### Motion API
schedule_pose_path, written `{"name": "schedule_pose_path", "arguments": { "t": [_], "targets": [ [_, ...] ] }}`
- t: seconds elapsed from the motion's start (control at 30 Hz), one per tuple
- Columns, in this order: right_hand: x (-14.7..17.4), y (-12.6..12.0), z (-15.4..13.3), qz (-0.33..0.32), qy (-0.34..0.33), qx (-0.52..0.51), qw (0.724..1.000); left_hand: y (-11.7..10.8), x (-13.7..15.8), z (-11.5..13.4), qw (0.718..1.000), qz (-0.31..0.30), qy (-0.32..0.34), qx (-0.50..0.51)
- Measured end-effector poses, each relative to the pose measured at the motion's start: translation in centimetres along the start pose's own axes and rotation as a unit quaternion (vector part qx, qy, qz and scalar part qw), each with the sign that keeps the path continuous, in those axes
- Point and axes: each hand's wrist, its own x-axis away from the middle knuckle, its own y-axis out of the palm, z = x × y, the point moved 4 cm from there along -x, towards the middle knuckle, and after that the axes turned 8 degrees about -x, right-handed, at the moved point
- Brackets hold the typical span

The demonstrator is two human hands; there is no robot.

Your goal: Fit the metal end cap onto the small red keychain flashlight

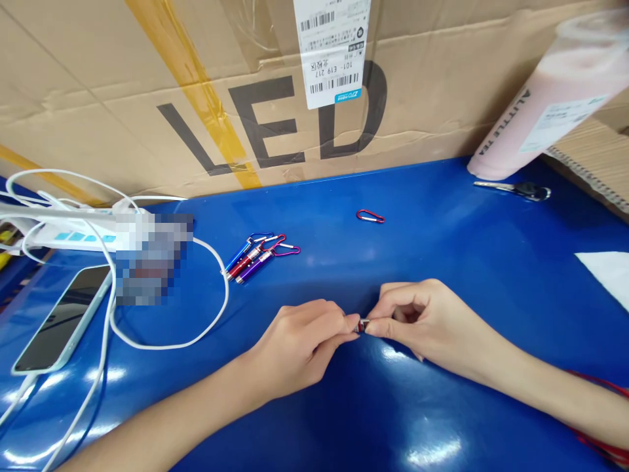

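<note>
Between my two hands is a small red mini flashlight [362, 325] with a silver part; most of it is hidden by my fingers. My left hand [307, 337] pinches its left end, and my right hand [410, 318] pinches its right end between thumb and fingertips. Beyond them on the blue table, a loose red carabiner [370, 217] lies on its side. Three mini flashlights lie side by side farther left: a blue one [239, 256], a red one [246, 262] and a purple one [255, 266], each with a carabiner attached.
A big cardboard box [413, 85] stands along the back of the blue table [314, 426]. At left are a phone [66, 321], a white power strip [81, 231] and looping white cables [227, 295]. A pink drink bottle [545, 98], keys [515, 190] and white paper [607, 272] are at right.
</note>
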Motion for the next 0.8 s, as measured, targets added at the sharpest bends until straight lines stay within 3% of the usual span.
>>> {"name": "schedule_pose_path", "arguments": {
  "t": [0.17,0.37,0.5,0.63,0.8],
  "targets": [
    [0.1,-0.1,0.2,0.006,0.028,-0.001,1.000,-0.1,-0.2,-0.1,1.000,0.020,-0.012,0.010],
    [0.1,0.0,-0.6,-0.003,-0.037,0.040,0.999,-0.2,-0.3,0.0,1.000,0.000,-0.013,0.010],
    [0.1,-0.1,-0.9,0.025,-0.068,0.103,0.992,-0.4,-0.5,0.1,0.999,0.016,-0.029,0.005],
    [0.4,-0.3,-1.7,0.054,-0.188,0.211,0.958,-0.5,-0.6,0.1,0.999,0.021,-0.048,0.003],
    [1.1,-0.6,-2.5,0.096,-0.330,0.302,0.889,-0.7,-0.7,0.1,0.997,0.023,-0.073,-0.006]
  ]
}}
